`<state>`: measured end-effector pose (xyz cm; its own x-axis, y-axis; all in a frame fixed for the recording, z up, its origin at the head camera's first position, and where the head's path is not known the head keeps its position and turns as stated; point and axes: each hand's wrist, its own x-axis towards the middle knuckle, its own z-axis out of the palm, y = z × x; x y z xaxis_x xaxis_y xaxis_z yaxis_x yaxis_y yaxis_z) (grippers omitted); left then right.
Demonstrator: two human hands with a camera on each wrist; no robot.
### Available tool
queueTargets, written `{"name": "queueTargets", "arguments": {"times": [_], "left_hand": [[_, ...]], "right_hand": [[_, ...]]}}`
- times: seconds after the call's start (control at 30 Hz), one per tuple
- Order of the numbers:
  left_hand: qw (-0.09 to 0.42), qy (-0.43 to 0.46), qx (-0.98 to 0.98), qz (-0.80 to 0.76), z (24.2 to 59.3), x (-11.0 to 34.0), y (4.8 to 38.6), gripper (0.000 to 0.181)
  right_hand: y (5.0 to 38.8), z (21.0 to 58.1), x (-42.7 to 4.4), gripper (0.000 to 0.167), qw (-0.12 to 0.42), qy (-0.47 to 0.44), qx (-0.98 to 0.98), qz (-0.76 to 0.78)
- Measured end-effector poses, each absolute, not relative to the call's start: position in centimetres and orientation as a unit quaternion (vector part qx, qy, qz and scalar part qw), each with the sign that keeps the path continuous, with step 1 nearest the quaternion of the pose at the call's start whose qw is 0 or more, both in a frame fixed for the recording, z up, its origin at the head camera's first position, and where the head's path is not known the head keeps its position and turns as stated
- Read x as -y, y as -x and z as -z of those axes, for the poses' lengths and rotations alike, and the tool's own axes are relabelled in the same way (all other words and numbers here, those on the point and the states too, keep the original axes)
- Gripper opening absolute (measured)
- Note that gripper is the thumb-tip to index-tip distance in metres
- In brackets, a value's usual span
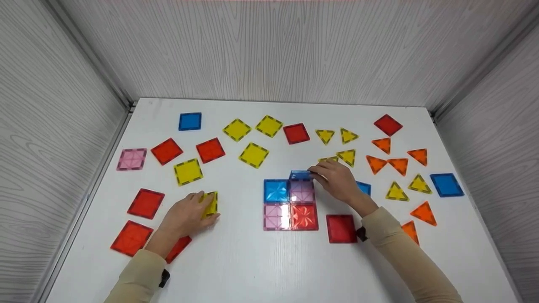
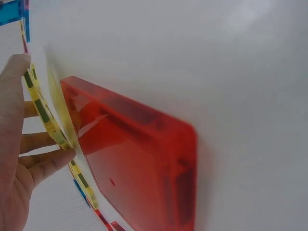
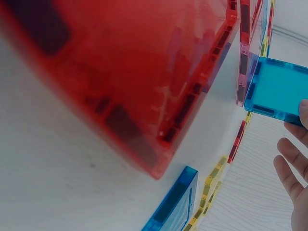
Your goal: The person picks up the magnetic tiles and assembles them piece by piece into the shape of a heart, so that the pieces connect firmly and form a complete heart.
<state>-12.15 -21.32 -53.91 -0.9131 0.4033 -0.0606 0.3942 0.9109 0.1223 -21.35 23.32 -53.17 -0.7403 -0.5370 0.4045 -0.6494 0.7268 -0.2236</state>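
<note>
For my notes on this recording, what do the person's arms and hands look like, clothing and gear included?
Both arms wear long beige sleeves reaching about to the wrists. The left hand and right hand are bare, with no gloves. A small black object shows beside the left cuff, another beside the right.

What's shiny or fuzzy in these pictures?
Head view: glare crosses the lower pink tile and neighbouring red tile, and the right sleeve casts a soft shadow on the tabletop; left wrist view: the close red tile looks soft; right wrist view: another red tile looms blurry, probably too near the lens, while the held blue tile is clearer.
</note>
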Motion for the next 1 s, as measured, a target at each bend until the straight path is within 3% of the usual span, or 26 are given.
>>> {"name": "queueTargets", "arguments": {"times": [0.13, 0.37, 1.0], "left_hand": [[0.021, -0.210, -0.975, -0.075, 53.7, 21.1, 12.5, 0.053], [-0.095, -0.254, -0.959, -0.078, 53.8, 20.6, 13.2, 0.026], [-0.179, -0.302, -0.932, -0.095, 52.5, 18.6, 16.2, 0.022]], "right_hand": [[21.4, 53.2, -23.4, 0.024, 0.161, -0.325, 0.915, -0.176], [21.3, 53.2, -23.4, 0.021, 0.167, -0.326, 0.916, -0.166], [21.2, 52.9, -23.4, 0.023, 0.154, -0.327, 0.918, -0.166]]}}
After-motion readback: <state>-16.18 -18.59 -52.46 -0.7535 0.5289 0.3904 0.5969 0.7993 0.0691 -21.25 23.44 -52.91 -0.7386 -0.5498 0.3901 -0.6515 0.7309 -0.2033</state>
